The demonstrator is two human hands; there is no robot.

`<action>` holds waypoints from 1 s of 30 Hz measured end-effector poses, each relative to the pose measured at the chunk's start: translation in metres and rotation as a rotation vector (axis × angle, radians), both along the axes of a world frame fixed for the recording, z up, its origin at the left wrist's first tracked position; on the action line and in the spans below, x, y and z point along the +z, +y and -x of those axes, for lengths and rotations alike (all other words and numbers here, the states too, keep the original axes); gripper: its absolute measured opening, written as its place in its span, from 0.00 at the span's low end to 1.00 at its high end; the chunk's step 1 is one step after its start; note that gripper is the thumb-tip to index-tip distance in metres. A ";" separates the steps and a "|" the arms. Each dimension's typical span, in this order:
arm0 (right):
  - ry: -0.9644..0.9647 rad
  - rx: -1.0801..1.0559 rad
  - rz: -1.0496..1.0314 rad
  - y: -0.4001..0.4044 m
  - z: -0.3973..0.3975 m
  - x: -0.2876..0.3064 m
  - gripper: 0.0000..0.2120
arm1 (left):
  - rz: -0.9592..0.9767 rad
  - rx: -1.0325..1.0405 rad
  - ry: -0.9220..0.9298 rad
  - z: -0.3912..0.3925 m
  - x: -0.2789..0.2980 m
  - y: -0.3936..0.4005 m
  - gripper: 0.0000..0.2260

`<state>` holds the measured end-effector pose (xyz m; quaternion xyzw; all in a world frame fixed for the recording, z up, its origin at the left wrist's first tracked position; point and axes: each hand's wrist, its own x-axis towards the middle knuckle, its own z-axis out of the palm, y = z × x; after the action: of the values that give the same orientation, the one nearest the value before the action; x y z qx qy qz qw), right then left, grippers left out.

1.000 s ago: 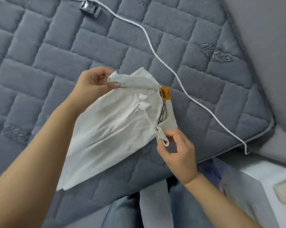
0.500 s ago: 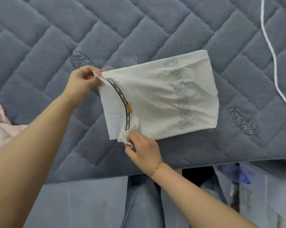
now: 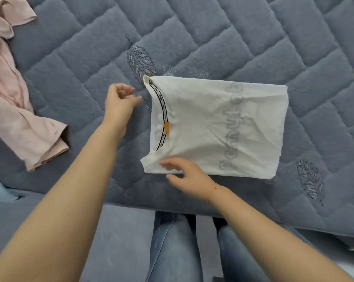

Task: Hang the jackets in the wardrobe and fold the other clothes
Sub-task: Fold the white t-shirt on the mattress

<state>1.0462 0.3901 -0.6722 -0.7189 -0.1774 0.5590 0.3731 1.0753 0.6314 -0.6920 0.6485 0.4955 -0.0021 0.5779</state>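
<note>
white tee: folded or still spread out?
Folded: the white cotton T-shirt lies as a flat rectangle on the grey quilted bed cover, no sleeves showing.

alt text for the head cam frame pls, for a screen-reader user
A folded white T-shirt lies flat on a grey quilted bedspread, collar toward the person. The left hand hovers just clear of the collar, fingers loosely curled; the right hand is open over the shirt's near corner. A crumpled pink garment lies at far left.

The person wears blue jeans point(image 3: 172, 247). Both arms are bare, with no sleeves. A thin gold bracelet point(image 3: 215, 187) sits on the right wrist.
</note>
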 end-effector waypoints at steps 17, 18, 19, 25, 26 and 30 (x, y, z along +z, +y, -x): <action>-0.745 0.130 -0.029 0.054 -0.189 -0.030 0.16 | -0.023 0.401 0.235 0.138 -0.003 -0.136 0.06; -0.708 0.134 -0.001 0.066 -0.194 -0.034 0.17 | -0.022 0.423 0.205 0.139 -0.001 -0.136 0.06; -0.665 0.138 0.005 0.077 -0.198 -0.037 0.17 | -0.003 0.452 0.165 0.140 0.000 -0.135 0.06; -0.511 0.199 -0.087 0.135 -0.197 -0.046 0.07 | 0.087 0.640 0.019 0.154 -0.004 -0.123 0.08; -0.502 0.194 -0.099 0.142 -0.196 -0.048 0.06 | 0.091 0.680 0.028 0.156 -0.009 -0.122 0.08; -0.527 0.215 -0.086 0.150 -0.191 -0.055 0.06 | 0.068 0.763 0.050 0.153 -0.026 -0.126 0.06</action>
<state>1.2373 0.5397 -0.7269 -0.8000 -0.3669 0.3811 0.2830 0.9226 0.5058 -0.7184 0.3976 0.7149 0.1807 0.5461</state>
